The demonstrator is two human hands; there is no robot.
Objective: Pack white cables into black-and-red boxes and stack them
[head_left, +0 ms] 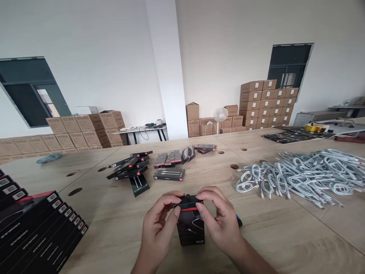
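A black cable box (190, 228) with a red stripe near its top and a cable picture on its face is between my hands, close to me at the table's middle. My left hand (161, 220) pinches the box's top left corner between thumb and fingers. On the top right corner, my right hand (218, 217) grips in the same way. The top flap (188, 198) shows between my fingertips; whether it is fully closed I cannot tell. Part of a dark blue object (238, 221) shows behind my right hand.
Black boxes stand stacked (37, 224) at the near left. More boxes lie in a loose pile (131, 165) and scattered (169, 174) ahead. Coiled white cables (296, 175) heap on the right. Flat black sheets (293, 135) carry yellow tape (315, 128). The table (114, 228) has round holes.
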